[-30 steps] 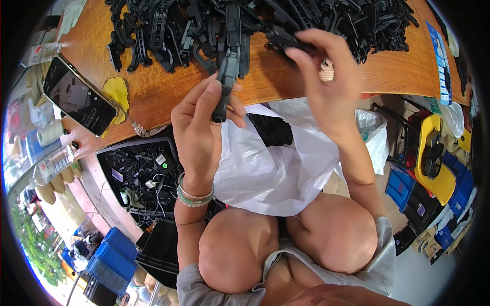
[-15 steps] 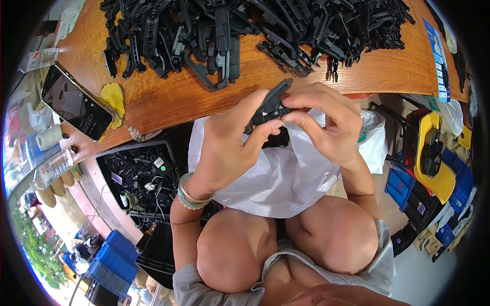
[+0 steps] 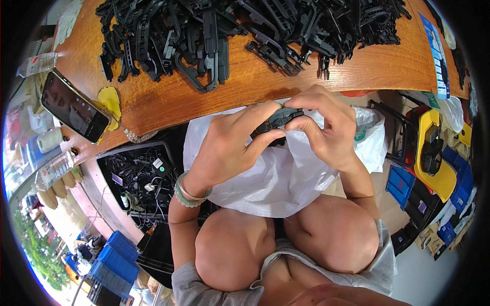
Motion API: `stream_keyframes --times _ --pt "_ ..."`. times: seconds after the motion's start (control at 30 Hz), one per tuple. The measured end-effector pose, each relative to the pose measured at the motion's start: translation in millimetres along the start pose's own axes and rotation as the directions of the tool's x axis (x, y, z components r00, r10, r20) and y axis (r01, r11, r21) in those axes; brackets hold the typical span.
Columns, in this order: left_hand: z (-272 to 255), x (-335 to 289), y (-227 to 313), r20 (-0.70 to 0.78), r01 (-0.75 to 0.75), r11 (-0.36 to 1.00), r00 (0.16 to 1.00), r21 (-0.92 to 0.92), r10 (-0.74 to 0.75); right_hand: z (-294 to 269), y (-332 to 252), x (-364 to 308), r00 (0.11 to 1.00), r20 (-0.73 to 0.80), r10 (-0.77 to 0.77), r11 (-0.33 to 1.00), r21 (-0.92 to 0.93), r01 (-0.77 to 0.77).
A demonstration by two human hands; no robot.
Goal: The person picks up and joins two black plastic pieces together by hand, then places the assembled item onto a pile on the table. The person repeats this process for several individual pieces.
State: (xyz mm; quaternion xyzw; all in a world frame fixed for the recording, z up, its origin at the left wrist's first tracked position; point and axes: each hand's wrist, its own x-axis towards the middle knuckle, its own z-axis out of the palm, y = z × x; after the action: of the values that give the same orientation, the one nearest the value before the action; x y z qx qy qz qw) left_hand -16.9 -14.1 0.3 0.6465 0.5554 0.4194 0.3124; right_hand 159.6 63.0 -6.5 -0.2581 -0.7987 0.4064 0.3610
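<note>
Both hands grip one small black plastic part (image 3: 278, 120) in front of the table's near edge. My left hand (image 3: 232, 140) pinches its left end between thumb and fingers. The thumb and bent fingers of my right hand (image 3: 329, 125) press on its right end. Below the hands, a white woven sack (image 3: 260, 186) lies spread over my lap, its opening partly hidden by my hands. Heaped along the wooden table (image 3: 153, 99) are many black plastic parts, in a left pile (image 3: 168, 38) and a right pile (image 3: 316, 28).
A phone (image 3: 74, 106) leans on a yellow stand (image 3: 108, 102) at the table's left. Below it sits a dark bin (image 3: 135, 178) of cables and black pieces. To the right stand a yellow chair (image 3: 434, 163) and blue crates (image 3: 400, 186); more blue crates (image 3: 115, 262) are at lower left.
The black part has turned from steeply tilted to nearly level between my hands. My right fingers have moved over its end. The phone screen shows a different picture.
</note>
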Motion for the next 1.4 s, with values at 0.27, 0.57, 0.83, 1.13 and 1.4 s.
stream_keyframes --times 0.27,0.57,0.83,1.13,1.4 --pt "-25.9 -3.2 -15.4 -0.011 0.010 1.000 1.000 -0.001 -0.010 -1.0 -8.8 -5.3 0.892 0.383 0.242 0.878 0.304 -0.369" --pt "-37.9 61.4 -43.3 -0.483 0.154 0.937 0.876 0.312 0.017 24.9 25.4 32.4 0.977 -0.168 -0.133 0.762 -0.648 -0.007" --pt "-36.3 55.4 -26.8 -0.546 0.118 0.985 0.821 -0.127 -0.169 20.0 32.6 33.2 0.943 -0.209 -0.258 0.746 -0.664 0.057" --pt "-17.4 23.4 -6.2 -0.132 0.252 0.703 0.887 -0.665 -0.443 -3.6 -2.8 22.6 0.998 -0.011 0.063 0.966 0.250 -0.058" --pt "-12.6 16.1 1.7 0.067 0.345 0.810 0.932 -0.474 -0.357 1.4 -4.4 19.3 0.987 -0.016 -0.160 0.986 -0.054 0.159"
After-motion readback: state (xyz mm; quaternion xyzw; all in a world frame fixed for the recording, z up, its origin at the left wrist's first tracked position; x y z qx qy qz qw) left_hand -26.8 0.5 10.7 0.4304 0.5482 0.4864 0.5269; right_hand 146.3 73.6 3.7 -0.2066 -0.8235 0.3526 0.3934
